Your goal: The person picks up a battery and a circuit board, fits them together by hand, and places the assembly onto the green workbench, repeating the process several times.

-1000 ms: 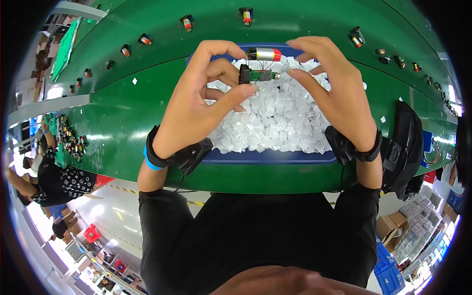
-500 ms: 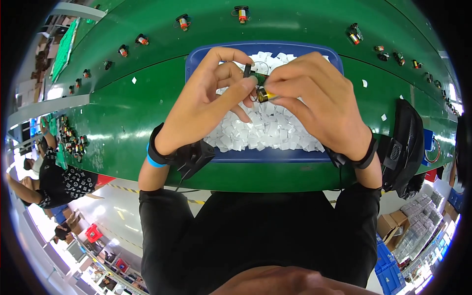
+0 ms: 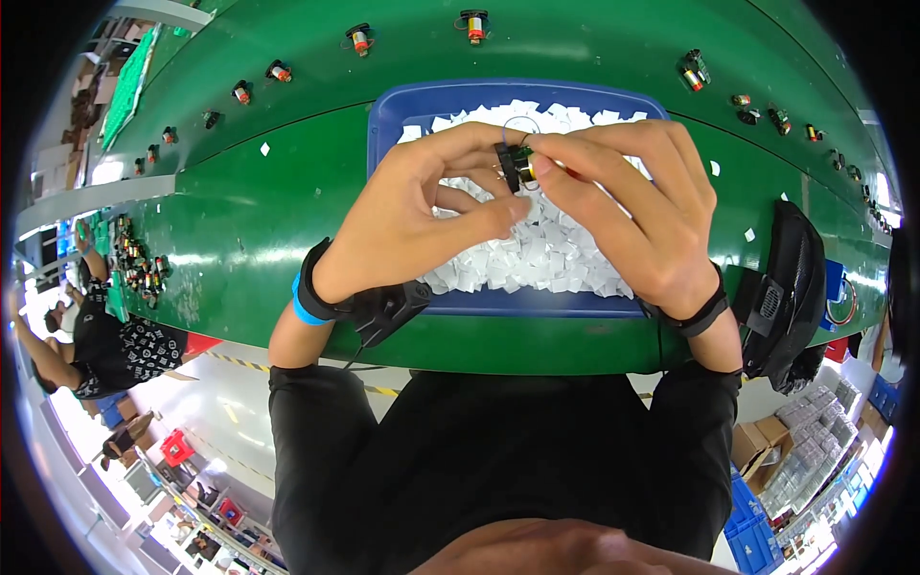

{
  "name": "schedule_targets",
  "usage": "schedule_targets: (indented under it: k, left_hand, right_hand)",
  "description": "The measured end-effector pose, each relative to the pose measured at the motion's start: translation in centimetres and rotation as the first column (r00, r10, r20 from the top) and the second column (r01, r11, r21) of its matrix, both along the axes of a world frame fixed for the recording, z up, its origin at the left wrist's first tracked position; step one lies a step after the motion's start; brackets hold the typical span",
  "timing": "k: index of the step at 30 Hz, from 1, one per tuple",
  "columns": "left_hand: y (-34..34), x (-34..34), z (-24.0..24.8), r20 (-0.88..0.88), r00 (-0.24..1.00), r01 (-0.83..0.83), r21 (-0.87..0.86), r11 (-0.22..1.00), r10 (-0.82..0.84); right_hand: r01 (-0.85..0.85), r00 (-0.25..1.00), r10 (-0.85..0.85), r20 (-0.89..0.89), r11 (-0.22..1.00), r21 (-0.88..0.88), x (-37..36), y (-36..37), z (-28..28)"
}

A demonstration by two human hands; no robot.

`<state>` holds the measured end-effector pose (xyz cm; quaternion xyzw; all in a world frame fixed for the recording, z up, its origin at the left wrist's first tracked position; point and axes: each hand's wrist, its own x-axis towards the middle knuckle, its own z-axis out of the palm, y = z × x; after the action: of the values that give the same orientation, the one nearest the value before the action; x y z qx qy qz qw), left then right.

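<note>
Over the tray, I hold a small electronic assembly with a black round part, a bit of green board, thin looped wires and a yellow-and-black battery cell. My left hand curls about its black part, the index finger reaching along the top edge and the thumb below. At the cell's end, my right hand pinches with thumb and index finger. Part of the cell is hidden behind those right fingertips. Beneath both hands is a blue tray, filled with small white paper-like squares.
Similar battery assemblies stand spaced along the green table. A pile of them lies at far left near another person. On the right sits a black bag; stacked blue crates stand below.
The assembly has turned so its black round part faces left, with the cell tucked against it. My right hand has shifted slightly right, and my left thumb has moved lower.
</note>
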<state>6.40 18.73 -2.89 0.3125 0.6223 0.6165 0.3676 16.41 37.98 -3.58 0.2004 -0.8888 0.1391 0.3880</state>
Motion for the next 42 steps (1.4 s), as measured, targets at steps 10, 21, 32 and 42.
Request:
schedule_targets:
  k: [10,21,32,42]
  left_hand:
    - [0.4,0.9,-0.4,-0.026,0.990,-0.134,0.133,0.982,0.139]
    - [0.2,0.9,-1.7,-0.400,0.869,-0.177,0.297,0.938,0.290]
    - [0.4,0.8,-0.8,-0.829,0.477,-0.153,0.248,0.957,0.292]
    - [0.2,0.5,0.2,0.130,0.986,-0.119,0.151,0.981,0.100]
  right_hand:
    - [0.045,0.992,-0.014,0.126,0.968,-0.246,1.0,0.5,1.3]
    - [0.009,0.934,0.248,0.256,0.702,-0.712,1.3,-1.1,0.4]
    - [0.083,0.901,0.360,0.242,0.404,-0.911,1.5,-1.9,0.0]
    - [-0.039,0.932,0.233,0.278,0.827,-0.561,0.5,-0.1,0.5]
